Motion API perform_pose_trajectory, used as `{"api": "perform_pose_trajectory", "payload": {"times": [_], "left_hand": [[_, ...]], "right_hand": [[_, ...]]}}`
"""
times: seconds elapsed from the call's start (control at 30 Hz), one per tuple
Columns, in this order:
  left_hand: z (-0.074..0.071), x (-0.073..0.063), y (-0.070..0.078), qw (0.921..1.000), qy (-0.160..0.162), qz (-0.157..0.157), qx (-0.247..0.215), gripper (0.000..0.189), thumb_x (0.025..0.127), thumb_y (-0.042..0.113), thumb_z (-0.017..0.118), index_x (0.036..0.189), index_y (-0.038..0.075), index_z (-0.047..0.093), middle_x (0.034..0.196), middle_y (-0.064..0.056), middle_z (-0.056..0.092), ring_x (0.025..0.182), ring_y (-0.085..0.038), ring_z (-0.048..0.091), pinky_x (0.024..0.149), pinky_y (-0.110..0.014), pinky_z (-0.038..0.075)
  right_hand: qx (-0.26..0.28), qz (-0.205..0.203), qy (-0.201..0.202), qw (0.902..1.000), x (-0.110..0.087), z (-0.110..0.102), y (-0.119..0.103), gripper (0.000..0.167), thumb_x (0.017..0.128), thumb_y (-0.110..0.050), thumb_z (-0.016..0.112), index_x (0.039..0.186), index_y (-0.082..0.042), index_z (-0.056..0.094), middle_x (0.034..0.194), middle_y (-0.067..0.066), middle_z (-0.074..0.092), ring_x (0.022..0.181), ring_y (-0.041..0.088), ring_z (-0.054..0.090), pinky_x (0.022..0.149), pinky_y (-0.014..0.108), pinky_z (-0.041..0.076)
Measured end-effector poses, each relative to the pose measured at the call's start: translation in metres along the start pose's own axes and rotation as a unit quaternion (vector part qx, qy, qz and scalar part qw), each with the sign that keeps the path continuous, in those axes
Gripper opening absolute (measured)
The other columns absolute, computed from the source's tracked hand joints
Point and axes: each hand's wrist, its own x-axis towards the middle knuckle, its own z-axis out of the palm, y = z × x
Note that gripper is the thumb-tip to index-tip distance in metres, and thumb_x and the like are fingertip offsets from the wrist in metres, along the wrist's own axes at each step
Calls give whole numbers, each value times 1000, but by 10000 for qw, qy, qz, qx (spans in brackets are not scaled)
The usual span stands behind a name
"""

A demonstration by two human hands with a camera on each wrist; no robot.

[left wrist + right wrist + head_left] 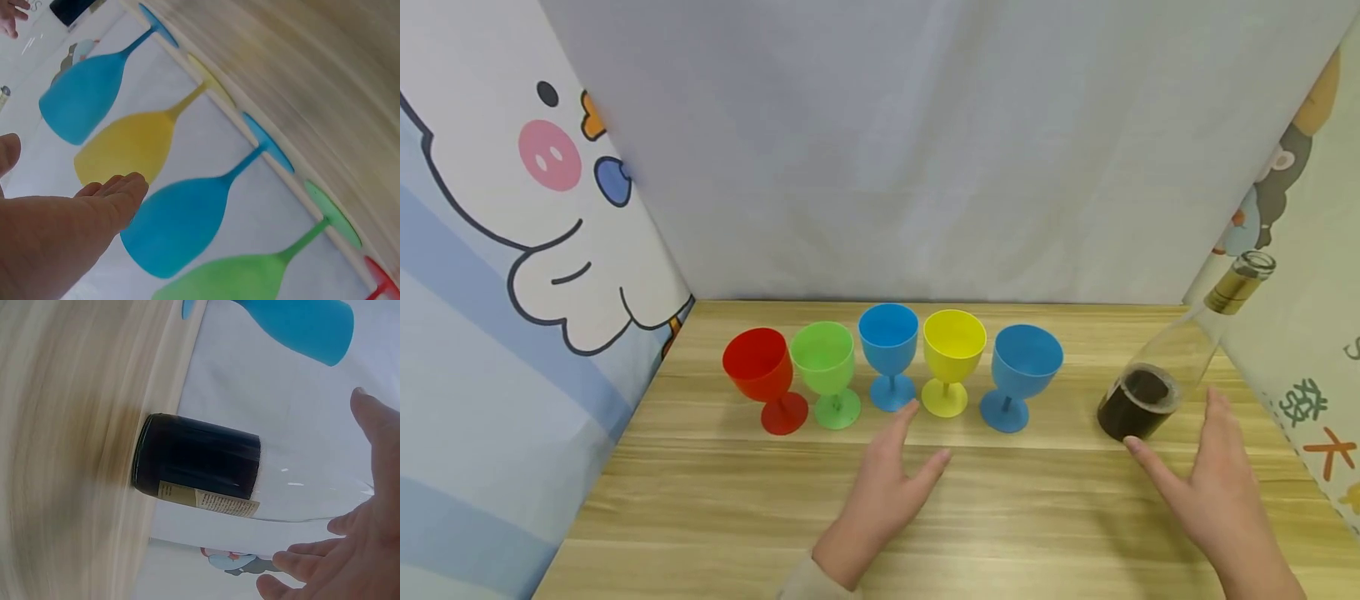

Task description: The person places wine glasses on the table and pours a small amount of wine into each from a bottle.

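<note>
**Left hand (pixel 882 483), right hand (pixel 1221 483) both spread**

We see the bottle (pixel 1182 350) standing, dark liquid (pixel 1131 417) inside. Just beside it is our right hand, thumb and fingers apart; we cannot tell whether it touches. Left of the bottle run a first blue goblet (pixel 1022 371), yellow goblet (pixel 952 350), second blue goblet (pixel 889 346), green goblet (pixel 825 367) and red goblet (pixel 762 375). Well left of the bottle is our left hand, thumb apart.

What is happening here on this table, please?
A person's open right hand is beside a bottle of dark liquid, not gripping it. The left hand, also open and holding nothing, is before the middle of a row: red goblet, green goblet, blue goblet, yellow goblet, second blue goblet, left to right. All stand upright on the table.
</note>
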Motion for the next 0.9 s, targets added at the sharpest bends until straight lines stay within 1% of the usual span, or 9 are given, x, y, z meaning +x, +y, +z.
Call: {"api": "perform_pose_trajectory", "payload": {"times": [0.07,0.1,0.27,0.37,0.6,0.7,0.83,0.9], "left_hand": [[6,2,1,9999,-95,-15,-59,71,97,35,72,151,0,42,153,-14,45,139,-32,43,111,-50,37],[8,3,2,9999,-138,-31,-94,71,97,36,72,151,1,43,153,-14,45,139,-32,43,110,-50,38],[18,8,6,9989,-316,-172,-306,70,95,35,73,150,3,44,151,-14,46,137,-33,44,109,-51,39],[23,12,9,9978,-406,-297,-429,71,95,34,74,151,4,43,152,-13,46,138,-32,44,109,-50,39],[35,24,17,9920,-682,-702,-797,74,94,40,74,153,8,43,153,-6,45,140,-28,41,111,-49,37],[40,30,21,9908,-670,-808,-853,75,93,40,76,152,9,44,152,-5,47,139,-28,42,110,-50,39],[47,37,24,9905,-615,-843,-894,75,92,39,77,151,8,45,150,-7,49,138,-29,45,108,-49,41],[50,41,25,9897,-677,-862,-926,76,92,40,77,151,7,44,151,-8,48,138,-28,45,108,-47,41]], "right_hand": [[39,36,36,10000,1,-1,2,109,96,-39,71,160,0,-8,164,30,-4,147,53,3,114,67,3],[50,73,31,10000,2,-1,2,109,96,-39,71,160,-1,-9,164,29,-5,147,53,2,114,67,3],[109,271,-113,9995,5,-2,4,109,98,-42,68,160,-3,-12,164,29,-8,146,55,0,112,70,4],[197,394,-150,9989,9,-2,5,108,98,-42,67,160,-4,-13,163,31,-7,145,56,0,110,72,5],[399,589,-224,9972,18,-2,7,108,98,-44,65,160,-8,-15,162,33,-7,143,59,1,107,76,7],[468,625,-180,9968,22,0,8,108,98,-44,66,160,-7,-14,162,32,-4,143,60,3,107,76,9],[572,725,-114,9957,28,2,9,110,97,-46,67,160,-6,-13,163,32,1,143,60,8,106,76,14],[647,767,-94,9949,30,3,10,111,96,-46,68,160,-7,-13,163,32,2,143,59,10,106,76,15]]}}
